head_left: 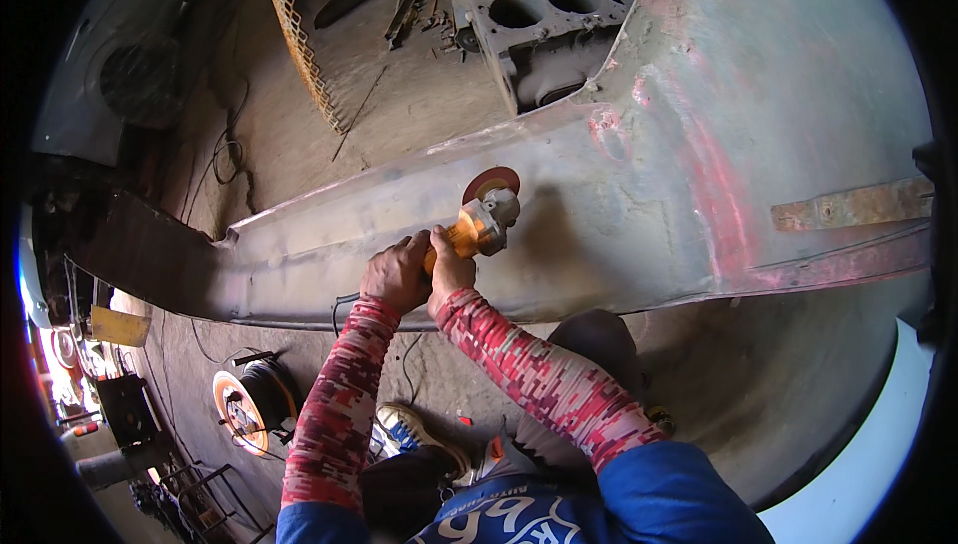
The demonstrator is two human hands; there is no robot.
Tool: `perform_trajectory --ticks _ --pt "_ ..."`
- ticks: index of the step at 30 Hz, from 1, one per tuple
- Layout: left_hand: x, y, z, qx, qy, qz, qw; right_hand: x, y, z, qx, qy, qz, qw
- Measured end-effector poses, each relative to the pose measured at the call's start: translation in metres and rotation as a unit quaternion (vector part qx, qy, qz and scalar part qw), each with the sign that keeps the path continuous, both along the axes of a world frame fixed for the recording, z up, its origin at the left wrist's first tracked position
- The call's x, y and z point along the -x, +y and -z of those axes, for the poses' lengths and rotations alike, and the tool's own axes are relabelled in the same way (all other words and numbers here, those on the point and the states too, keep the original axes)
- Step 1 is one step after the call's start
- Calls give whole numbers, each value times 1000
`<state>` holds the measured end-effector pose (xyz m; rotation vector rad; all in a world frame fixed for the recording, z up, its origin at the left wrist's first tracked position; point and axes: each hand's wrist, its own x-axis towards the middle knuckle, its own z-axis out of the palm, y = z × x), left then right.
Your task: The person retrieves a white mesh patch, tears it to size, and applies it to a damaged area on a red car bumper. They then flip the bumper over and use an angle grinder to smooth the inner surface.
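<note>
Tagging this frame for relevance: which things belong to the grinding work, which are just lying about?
In use: angle grinder, held by left hand and right hand; its disc on the bare metal body panel.

Lying about: engine block, cable reel, expanded-metal strip, yellow box.

Place: a vehicle repair or metalwork workshop, rough and dusty.
Floor: bare, stained concrete floor (399,95) with loose cables lying across it toward 10 o'clock.
Main work: a large bare sheet-metal body panel (639,175) with worn red paint and rust fills the middle and 2 o'clock; an orange angle grinder (479,225) with a reddish disc sits against it at the centre.
Engine part: a bare engine block (544,30) with open cylinder bores stands on the floor at 12 o'clock.
Metal stock: a strip of expanded metal mesh (296,40) lies at 11 o'clock.
Power: an orange cable reel (239,409) sits at 7 o'clock.
</note>
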<state>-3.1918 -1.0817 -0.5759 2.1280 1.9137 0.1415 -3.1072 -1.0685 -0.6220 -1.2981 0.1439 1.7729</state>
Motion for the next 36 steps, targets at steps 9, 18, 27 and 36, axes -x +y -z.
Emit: perform_trajectory --ticks 9,18,27,36 --pt "-3 16 11 11 -2 1 1000 6 11 30 8 -9 0 1000" --pt "5 -30 6 2 -30 -105 994 18 -31 28 -74 -67 -93 991" --pt "29 -72 -50 46 -91 -313 944 -70 -74 -131 -433 -53 -396 808" --pt "71 -174 -125 54 -200 -402 892 -106 -75 -232 -527 572 -361 514"
